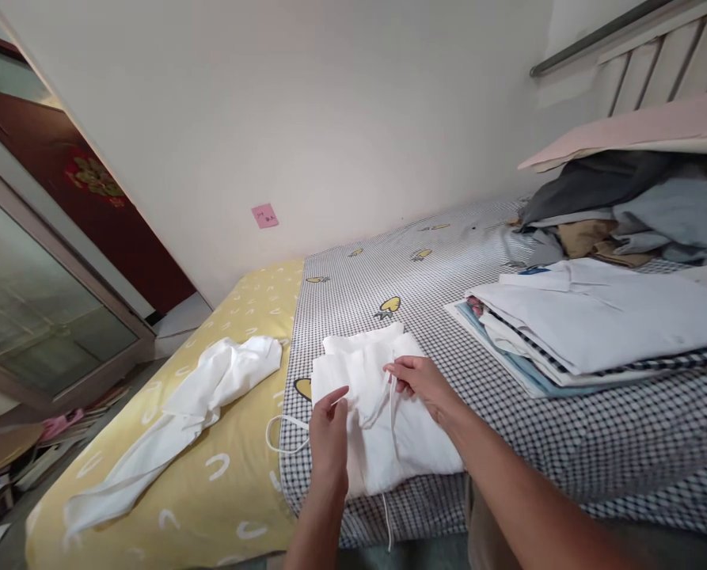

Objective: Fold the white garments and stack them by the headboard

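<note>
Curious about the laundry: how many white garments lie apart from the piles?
2. A folded white garment lies on the checked sheet under the left hand and right hand; a loose white garment sprawls on the yellow sheet. The piles may hide more.

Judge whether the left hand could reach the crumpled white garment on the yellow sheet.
Probably yes: the left hand is at the folded cloth right beside the garment, and only flat sheet and a thin cord lie between.

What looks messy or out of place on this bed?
The white garment on the yellow sheet lies crumpled and unfolded, unlike the neat stack at right. A drawstring loops loose off the folded white piece that the left hand and right hand touch.
</note>
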Available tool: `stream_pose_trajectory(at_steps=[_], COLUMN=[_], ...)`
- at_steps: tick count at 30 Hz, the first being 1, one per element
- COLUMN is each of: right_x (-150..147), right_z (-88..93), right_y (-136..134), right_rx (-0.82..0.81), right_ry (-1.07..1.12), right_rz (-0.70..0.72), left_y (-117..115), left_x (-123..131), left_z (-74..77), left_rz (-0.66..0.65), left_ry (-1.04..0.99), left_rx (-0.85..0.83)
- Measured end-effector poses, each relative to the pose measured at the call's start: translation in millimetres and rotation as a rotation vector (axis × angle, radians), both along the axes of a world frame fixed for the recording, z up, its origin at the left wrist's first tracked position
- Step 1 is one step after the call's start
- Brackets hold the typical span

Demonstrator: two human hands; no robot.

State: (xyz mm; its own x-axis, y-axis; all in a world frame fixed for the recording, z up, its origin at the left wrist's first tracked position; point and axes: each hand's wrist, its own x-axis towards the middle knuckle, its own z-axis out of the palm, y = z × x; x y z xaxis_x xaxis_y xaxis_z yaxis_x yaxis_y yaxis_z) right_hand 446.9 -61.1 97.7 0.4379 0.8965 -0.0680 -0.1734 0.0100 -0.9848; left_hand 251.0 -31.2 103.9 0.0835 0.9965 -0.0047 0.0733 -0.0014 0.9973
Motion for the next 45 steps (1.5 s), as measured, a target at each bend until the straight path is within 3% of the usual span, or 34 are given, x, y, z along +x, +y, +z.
stream_pose_trajectory(at_steps=[5, 9, 13, 18, 24, 30, 37, 45], right_x=[9.7, 10.3, 9.2, 12.0, 10.9, -5.9, -18.9, -8.0], right_z=[-0.4, -1.1, 0.7, 1.6, -4.0, -7.5, -10.1, -14.0], right_y=[-1.6, -1.6, -3.2, -4.9, 2.9, 8.0, 9.4, 8.6], right_rx=[0.053, 0.044, 0.019, 0.032, 0.002, -0.123, -0.09, -0.169], right_ry=[0.081, 0.097, 0.108, 0.099, 0.003, -0.077, -0.185, -0.279], right_rz=[-0.072, -0.08, -0.075, -0.077, -0.029, 0.108, 0.165, 0.078], left_y=[-9.9, -6.6, 8.0, 18.9, 12.5, 3.1, -5.5, -6.0], left_x=[-9.2, 8.2, 30.6, 43.3, 47.3, 52.4, 51.8, 51.3], left_z=[-16.5, -13.5, -11.4, -20.2, -28.0, -29.4, -28.7, -30.3], left_rz=[0.071, 0.025, -0.096, -0.195, -0.162, -0.075, 0.072, 0.025], left_ry=[0.143, 0.195, 0.264, 0.214, 0.146, -0.073, -0.289, -0.156], left_rx=[0.2, 0.309, 0.205, 0.087, 0.041, -0.057, -0.095, -0.051])
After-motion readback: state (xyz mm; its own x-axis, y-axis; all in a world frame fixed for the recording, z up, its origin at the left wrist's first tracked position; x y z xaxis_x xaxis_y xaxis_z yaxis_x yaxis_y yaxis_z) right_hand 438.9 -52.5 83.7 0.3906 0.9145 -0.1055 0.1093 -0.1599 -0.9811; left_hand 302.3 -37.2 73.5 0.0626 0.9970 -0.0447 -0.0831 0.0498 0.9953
